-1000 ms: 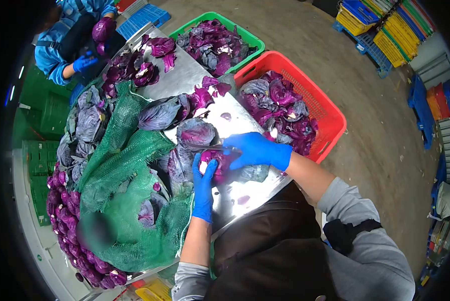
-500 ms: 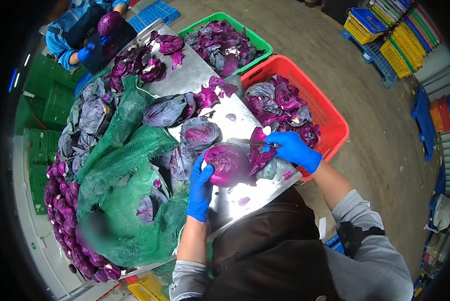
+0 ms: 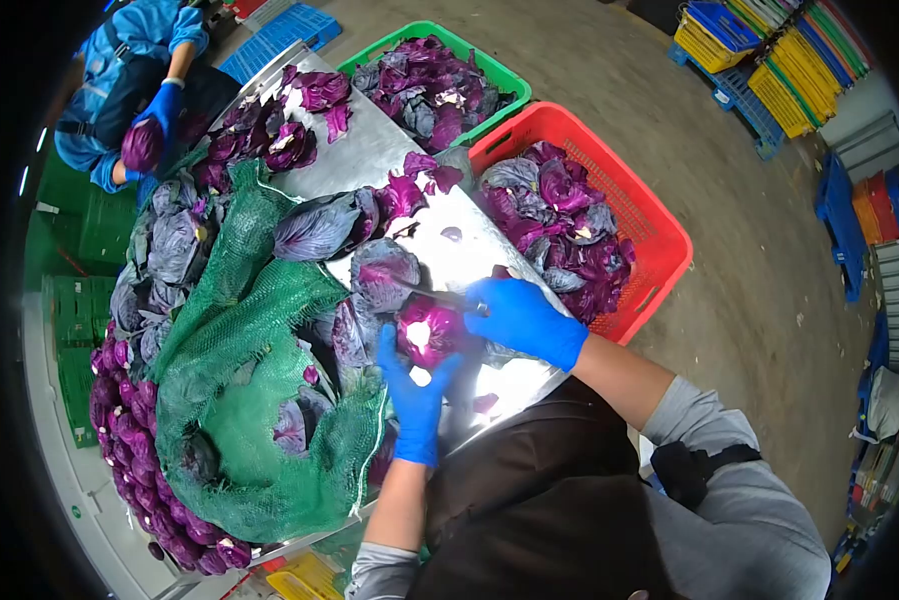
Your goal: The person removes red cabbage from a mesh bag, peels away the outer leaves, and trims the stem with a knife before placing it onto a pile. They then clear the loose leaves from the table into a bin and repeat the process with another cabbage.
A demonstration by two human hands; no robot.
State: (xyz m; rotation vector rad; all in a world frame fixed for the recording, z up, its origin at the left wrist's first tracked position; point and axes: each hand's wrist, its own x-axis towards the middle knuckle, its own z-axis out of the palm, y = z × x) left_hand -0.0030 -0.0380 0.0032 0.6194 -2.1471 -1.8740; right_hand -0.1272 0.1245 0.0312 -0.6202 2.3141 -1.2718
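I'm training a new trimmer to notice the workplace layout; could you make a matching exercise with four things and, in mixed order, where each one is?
Things
1. Knife
2. Green mesh bag
3. Red crate
4. Yellow crates

Places
A. On a blue pallet
B. Draped over the left part of the metal table
C. In the right hand
D. Beside the table's right edge

Right pairs: 1-C, 2-B, 3-D, 4-A

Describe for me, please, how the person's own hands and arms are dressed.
The left hand and right hand wear snug, plain blue gloves reaching the wrists. Grey sleeves cover the arms farther up; a black strap with a dark pad circles the right one.
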